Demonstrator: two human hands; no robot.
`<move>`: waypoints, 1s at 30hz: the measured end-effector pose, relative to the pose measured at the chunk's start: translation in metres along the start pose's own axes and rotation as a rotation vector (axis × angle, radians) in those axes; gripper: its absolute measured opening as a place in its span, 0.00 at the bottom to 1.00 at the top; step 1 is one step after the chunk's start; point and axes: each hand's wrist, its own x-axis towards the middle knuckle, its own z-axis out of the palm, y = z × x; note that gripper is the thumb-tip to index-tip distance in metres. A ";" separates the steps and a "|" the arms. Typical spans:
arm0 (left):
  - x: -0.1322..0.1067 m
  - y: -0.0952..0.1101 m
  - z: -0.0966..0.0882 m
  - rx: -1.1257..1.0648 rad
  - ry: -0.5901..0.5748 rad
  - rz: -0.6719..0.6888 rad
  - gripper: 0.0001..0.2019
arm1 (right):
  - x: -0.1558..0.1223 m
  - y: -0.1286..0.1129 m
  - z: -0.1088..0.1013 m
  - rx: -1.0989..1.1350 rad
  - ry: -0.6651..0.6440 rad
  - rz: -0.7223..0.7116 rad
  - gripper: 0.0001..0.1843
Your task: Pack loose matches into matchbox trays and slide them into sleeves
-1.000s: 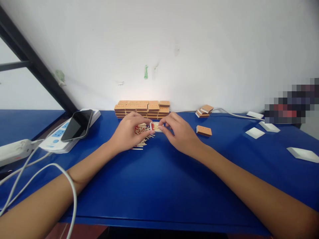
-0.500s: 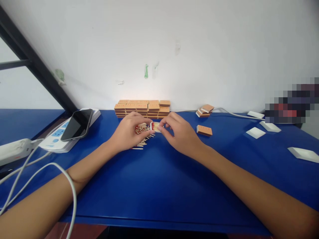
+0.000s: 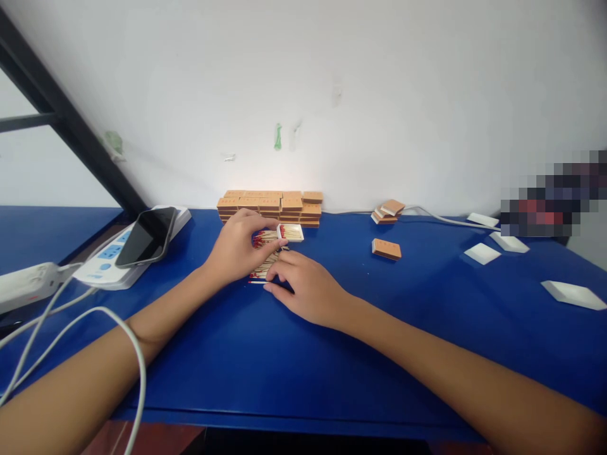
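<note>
My left hand pinches the left end of a small white matchbox tray between thumb and fingers. Red-tipped matches lie inside the tray. Under and beside that hand spreads a heap of loose matches on the blue table. My right hand reaches into the heap's right side, its thumb and forefinger a little apart at the near edge. No match shows held between them, though the curled fingers partly hide the heap.
Stacked orange matchboxes stand against the wall. A single matchbox and a small pile of matchboxes sit to the right, with white trays beyond. Leftward, a phone rests on a power strip, near a white cable.
My right hand has let go of the tray and moved left and nearer to the match heap. The left hand still holds the tray, now slightly farther back.
</note>
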 end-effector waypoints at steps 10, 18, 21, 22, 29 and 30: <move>0.000 0.000 0.001 0.009 -0.007 0.011 0.15 | 0.002 0.007 0.009 -0.018 0.104 0.041 0.07; 0.001 0.000 0.000 -0.001 -0.003 0.000 0.15 | 0.001 0.007 0.007 -0.021 0.085 -0.008 0.04; 0.001 0.001 0.000 -0.002 -0.002 -0.002 0.16 | 0.001 0.007 0.006 -0.019 0.078 -0.023 0.03; 0.001 0.001 0.000 -0.002 0.000 -0.001 0.16 | 0.001 0.006 0.006 -0.019 0.076 -0.024 0.02; 0.000 0.000 0.000 0.007 -0.006 0.008 0.15 | 0.000 0.008 0.007 -0.022 0.062 -0.050 0.02; 0.000 0.000 0.000 0.009 -0.006 0.009 0.15 | 0.000 0.008 0.007 -0.024 0.062 -0.055 0.03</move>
